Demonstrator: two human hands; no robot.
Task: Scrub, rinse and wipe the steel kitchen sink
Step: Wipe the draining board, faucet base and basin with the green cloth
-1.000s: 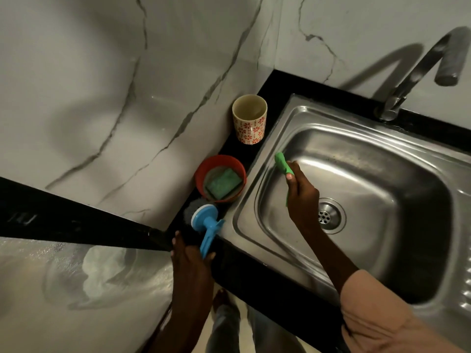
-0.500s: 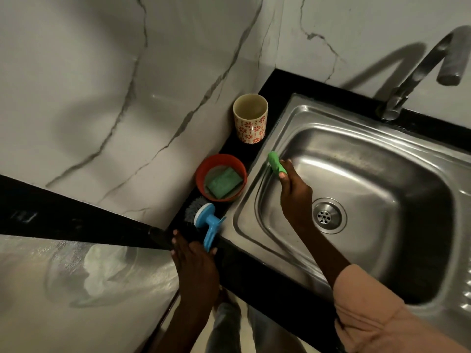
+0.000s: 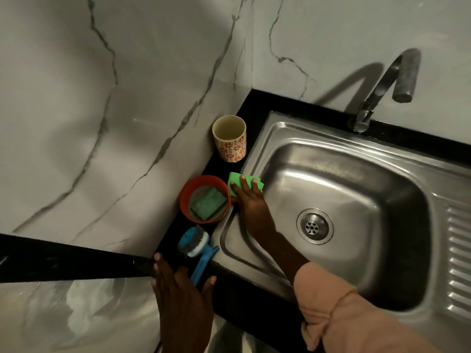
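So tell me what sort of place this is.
Most likely a home kitchen: a steel sink with a tap set in a black counter, and a dish brush beside it.

black counter (image 3: 257, 103) with cup (image 3: 229, 138), bowl (image 3: 186, 197), brush (image 3: 196, 248)

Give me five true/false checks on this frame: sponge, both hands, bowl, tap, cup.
1. The right hand presses a green sponge on the left rim of the sink. True.
2. The left hand holds the sponge. False: it rests with straight fingers at the counter edge, on the handle of the blue brush.
3. The red bowl holds a green scouring pad. True.
4. Water runs from the tap. False: no stream shows.
5. The patterned cup lies on its side in the basin. False: it stands upright on the black counter.
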